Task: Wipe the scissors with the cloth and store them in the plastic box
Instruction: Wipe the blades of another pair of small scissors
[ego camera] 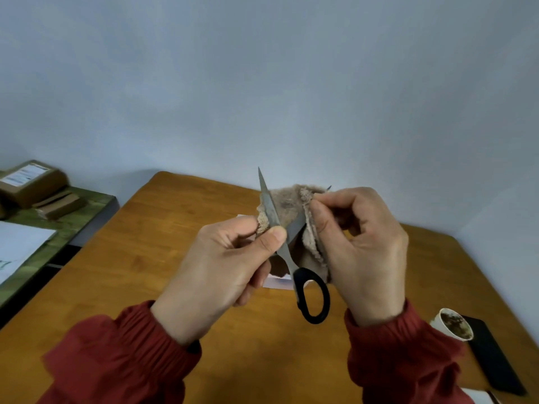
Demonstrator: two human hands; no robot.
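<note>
1. At the far left, brown cardboard boxes (32, 182), one with a white label, sit on a mottled green side surface (73, 225). A flat white paper sheet (20, 243) lies near them.
2. The smooth orange-brown wooden worktop (145, 258) has a rounded far corner.
3. The left hand (221, 263) comes out of a gathered red sleeve (122, 354). Its grip is clenched on the steel-bladed, black-handled scissors (285, 258), with the thumb pad flat on the dull grey blade near the pivot and the fingers curled behind.
4. The scissors are held above the worktop between both hands, with the blades parted in a V. One pointed blade stands upward, and a black oval plastic loop hangs below.
5. The fuzzy beige-brown cloth (287, 204) is bunched between the blades and folded over the second blade, whose tip just shows past it.
6. The right hand (364, 249) grips the cloth, with thumb and forefinger pinching it around that second blade.
7. A white flat thing (277, 282) lies on the worktop under the hands. It is mostly hidden, so what it is cannot be told.
8. At the right, a white paper cup (453, 325) with dark speckled contents stands just beside a flat black rectangular slab (493, 357).
</note>
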